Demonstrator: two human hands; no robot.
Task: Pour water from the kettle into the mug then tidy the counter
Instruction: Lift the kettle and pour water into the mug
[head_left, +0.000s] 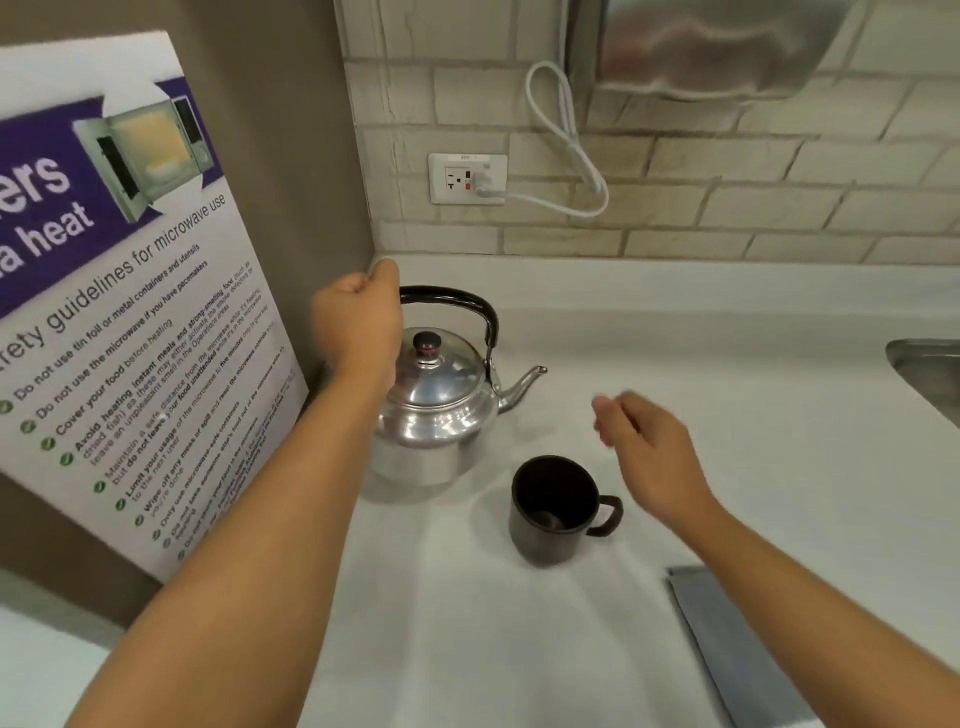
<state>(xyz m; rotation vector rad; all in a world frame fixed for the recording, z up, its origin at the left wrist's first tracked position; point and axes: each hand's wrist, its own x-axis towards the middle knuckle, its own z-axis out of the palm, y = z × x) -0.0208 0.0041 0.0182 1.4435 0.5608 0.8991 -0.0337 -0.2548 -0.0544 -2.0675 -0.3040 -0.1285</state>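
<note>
One kettle (434, 410) and one mug (558, 509) are sitting on the table (675, 338). One grey cloth (737, 649) is lying there, one poster (119, 291) is leaning, and two hands are showing.

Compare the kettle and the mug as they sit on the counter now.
The kettle is shiny silver metal; the mug is dark and matte. The kettle is clearly larger, with a lid on; the mug is open-topped. The kettle's black handle arches overhead, gripped by the left hand; the mug's handle sticks out sideways, untouched. Both stand upright on the white counter.
</note>
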